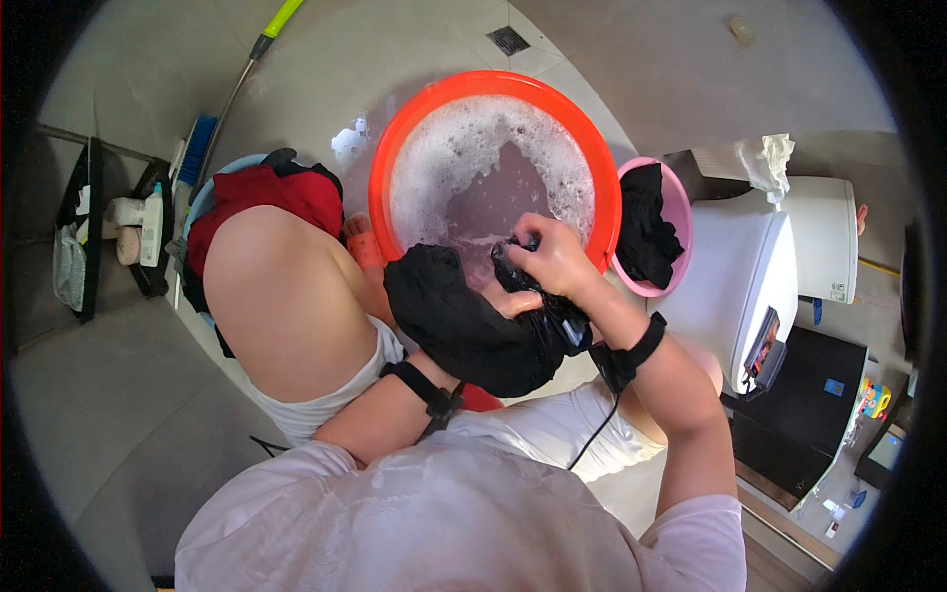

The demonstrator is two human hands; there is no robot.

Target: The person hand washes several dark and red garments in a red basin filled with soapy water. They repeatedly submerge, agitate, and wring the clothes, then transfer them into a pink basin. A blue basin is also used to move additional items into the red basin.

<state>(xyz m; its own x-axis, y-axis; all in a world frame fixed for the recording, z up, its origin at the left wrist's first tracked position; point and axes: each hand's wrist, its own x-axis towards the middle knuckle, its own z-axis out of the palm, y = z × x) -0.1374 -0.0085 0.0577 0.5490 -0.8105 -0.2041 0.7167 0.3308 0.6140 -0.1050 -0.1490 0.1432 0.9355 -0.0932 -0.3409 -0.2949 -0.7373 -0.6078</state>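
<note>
A black wet garment hangs over the near rim of an orange-red basin full of sudsy, greyish water. My right hand is closed, pinching a bunched wet part of the cloth above the rim. Partly covered by the garment, my left hand grips the same cloth just below the right one; most of its fingers are hidden. The garment's bulk drapes over my left wrist. Both wrists wear black straps.
A pink basin with black cloth stands on the right, beside white appliances. On the left, a light-blue tub holds dark and red clothes. A brush and a green-handled pole stand behind it.
</note>
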